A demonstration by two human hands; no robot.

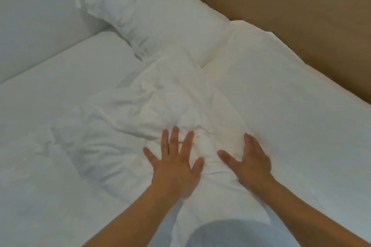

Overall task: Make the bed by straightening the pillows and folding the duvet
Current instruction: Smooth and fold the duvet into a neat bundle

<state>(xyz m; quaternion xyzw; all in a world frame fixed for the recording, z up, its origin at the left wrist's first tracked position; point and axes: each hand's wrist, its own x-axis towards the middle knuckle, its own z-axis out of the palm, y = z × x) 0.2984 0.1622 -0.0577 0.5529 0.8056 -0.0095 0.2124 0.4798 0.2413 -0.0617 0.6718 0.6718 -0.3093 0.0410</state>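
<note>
Hands: left hand (176,163) and right hand (248,161) are pressing, fingers spread, gripping nothing.
Duvet: rumpled duvet (160,106) is needing outward smoothing strokes.

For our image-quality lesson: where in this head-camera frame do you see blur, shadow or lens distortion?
Head view: the right hand is smeared at its wrist edge, the left hand sharper; soft shadows sit in the duvet creases and beside the pillow; the headboard edge bows slightly; no glare.
</note>
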